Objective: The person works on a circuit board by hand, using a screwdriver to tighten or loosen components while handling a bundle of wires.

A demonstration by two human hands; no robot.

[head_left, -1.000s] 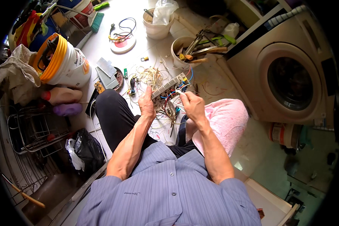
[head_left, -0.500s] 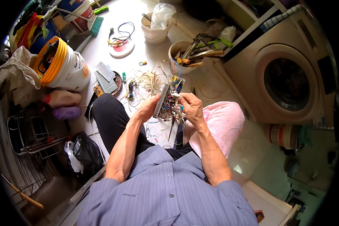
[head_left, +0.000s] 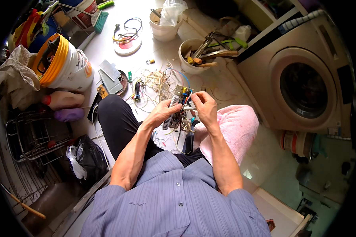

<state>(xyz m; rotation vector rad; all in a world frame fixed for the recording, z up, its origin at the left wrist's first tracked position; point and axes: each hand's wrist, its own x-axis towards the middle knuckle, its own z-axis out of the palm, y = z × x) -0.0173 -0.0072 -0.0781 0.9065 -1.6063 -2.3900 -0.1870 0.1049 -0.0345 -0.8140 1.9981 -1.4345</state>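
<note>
My left hand (head_left: 160,113) grips the edge of a circuit board (head_left: 179,118) with a ribbed grey heat sink, its thumb lying across the top. Many coloured wires and small parts crowd the board, which hangs tilted between my knees. At the board's right side, my right hand (head_left: 205,107) is closed in a pinch at the upper wires. What lies between its fingertips is too small to make out. A blue wire (head_left: 188,79) arches up beyond the board. Past it, a tangle of pale loose wires (head_left: 156,82) lies on the floor.
A pink towel (head_left: 241,126) covers my right knee. Ahead stand a tool bucket (head_left: 186,59) and a white bucket with a plastic bag (head_left: 162,31). A washing machine (head_left: 261,87) is at right. Metal plates (head_left: 110,81) and a yellow-rimmed bucket (head_left: 73,75) are at left.
My right hand has risen slightly and turned, its fingers now at the board's upper wires. My left thumb has moved over the heat sink. The blue wire has swung into a higher arch.
</note>
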